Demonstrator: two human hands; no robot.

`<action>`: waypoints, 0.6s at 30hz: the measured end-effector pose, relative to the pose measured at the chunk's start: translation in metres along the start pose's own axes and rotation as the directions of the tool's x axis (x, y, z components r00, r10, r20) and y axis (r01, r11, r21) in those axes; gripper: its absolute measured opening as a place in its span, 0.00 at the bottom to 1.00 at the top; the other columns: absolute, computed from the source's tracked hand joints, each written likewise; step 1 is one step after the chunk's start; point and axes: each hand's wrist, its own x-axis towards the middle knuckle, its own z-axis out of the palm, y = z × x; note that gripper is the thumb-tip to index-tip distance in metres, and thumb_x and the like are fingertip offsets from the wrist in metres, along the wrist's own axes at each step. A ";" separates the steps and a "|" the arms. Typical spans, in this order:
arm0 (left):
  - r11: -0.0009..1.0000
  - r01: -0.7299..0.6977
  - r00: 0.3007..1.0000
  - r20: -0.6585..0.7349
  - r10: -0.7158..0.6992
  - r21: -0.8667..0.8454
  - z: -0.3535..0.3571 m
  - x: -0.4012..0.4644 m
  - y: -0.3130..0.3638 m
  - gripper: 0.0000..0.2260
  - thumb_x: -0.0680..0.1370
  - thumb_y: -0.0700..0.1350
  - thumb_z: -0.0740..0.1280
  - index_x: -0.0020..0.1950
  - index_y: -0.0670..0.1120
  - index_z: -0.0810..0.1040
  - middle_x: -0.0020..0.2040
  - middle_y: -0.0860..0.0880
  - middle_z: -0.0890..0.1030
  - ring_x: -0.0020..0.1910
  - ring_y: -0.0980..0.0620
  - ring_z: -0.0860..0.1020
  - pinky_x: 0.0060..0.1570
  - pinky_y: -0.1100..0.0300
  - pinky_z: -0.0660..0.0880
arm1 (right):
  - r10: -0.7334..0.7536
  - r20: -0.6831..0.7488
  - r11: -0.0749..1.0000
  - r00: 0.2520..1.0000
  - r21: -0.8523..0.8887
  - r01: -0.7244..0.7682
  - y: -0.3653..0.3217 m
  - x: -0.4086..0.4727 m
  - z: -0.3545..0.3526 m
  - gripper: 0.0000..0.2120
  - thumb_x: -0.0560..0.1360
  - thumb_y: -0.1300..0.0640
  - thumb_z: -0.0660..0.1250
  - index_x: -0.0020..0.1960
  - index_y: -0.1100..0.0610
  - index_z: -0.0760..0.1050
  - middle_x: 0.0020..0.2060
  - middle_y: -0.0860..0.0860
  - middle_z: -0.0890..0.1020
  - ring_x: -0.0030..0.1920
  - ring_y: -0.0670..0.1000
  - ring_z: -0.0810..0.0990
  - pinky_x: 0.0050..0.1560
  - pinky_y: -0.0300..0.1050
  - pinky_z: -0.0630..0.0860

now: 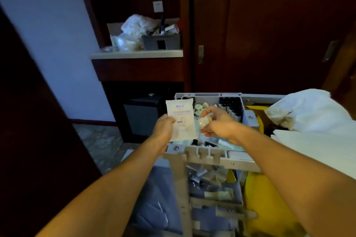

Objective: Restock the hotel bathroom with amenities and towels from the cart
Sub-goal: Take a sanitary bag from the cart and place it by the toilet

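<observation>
A grey housekeeping cart [238, 161] stands in front of me, its top tray divided into compartments. My left hand [163, 128] holds a flat white amenity packet [182, 116] upright over the tray's left side. My right hand [217, 122] pinches a small round cream-coloured wrapped item [205, 120] above the tray's middle. More of these round items [200, 108] fill one compartment, and several dark small bottles [232, 106] stand in the compartment to the right. White towels [308, 113] are piled on the cart's right side.
A yellow bag [269, 198] hangs on the cart's right. Lower cart shelves hold loose packets [215, 192]. Behind, a pale counter [134, 54] carries a grey caddy [161, 41] and crumpled plastic bags [134, 29]. A dark wooden door [269, 34] is behind the cart; marble floor [100, 144] lies to the left.
</observation>
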 end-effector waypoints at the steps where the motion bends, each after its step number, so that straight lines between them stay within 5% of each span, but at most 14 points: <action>1: 1.000 0.003 1.000 -0.006 -0.003 0.000 -0.002 -0.009 0.000 0.11 0.81 0.37 0.58 0.46 0.48 0.77 0.45 0.46 0.83 0.46 0.45 0.81 0.50 0.47 0.80 | -0.009 0.018 1.000 1.000 -0.002 0.009 -0.001 -0.006 0.001 0.17 0.75 0.74 0.67 0.50 0.52 0.73 0.58 0.59 0.77 0.46 0.55 0.84 0.38 0.42 0.81; 11: 0.991 0.035 0.988 -0.146 -0.054 -0.128 -0.030 -0.130 -0.028 0.12 0.82 0.35 0.56 0.50 0.48 0.76 0.53 0.44 0.82 0.53 0.40 0.80 0.55 0.42 0.79 | -0.048 0.232 0.999 0.972 0.012 0.047 0.000 -0.091 0.024 0.16 0.77 0.74 0.64 0.49 0.52 0.74 0.55 0.61 0.79 0.43 0.55 0.85 0.45 0.49 0.82; 15: 0.990 0.018 0.982 -0.182 -0.044 -0.141 -0.050 -0.181 -0.031 0.12 0.82 0.33 0.55 0.54 0.46 0.75 0.56 0.42 0.80 0.56 0.40 0.80 0.60 0.40 0.76 | -0.060 0.355 0.998 0.933 0.023 0.055 -0.009 -0.124 0.044 0.14 0.79 0.72 0.62 0.49 0.53 0.75 0.52 0.59 0.80 0.42 0.53 0.84 0.39 0.44 0.81; 18: 0.994 -0.011 0.979 -0.203 -0.011 -0.108 -0.074 -0.216 -0.034 0.11 0.83 0.34 0.56 0.56 0.46 0.75 0.57 0.43 0.81 0.54 0.44 0.81 0.51 0.48 0.80 | -0.070 0.420 0.997 0.905 -0.001 0.078 -0.017 -0.144 0.065 0.14 0.78 0.72 0.63 0.51 0.53 0.75 0.56 0.60 0.79 0.46 0.55 0.85 0.43 0.47 0.82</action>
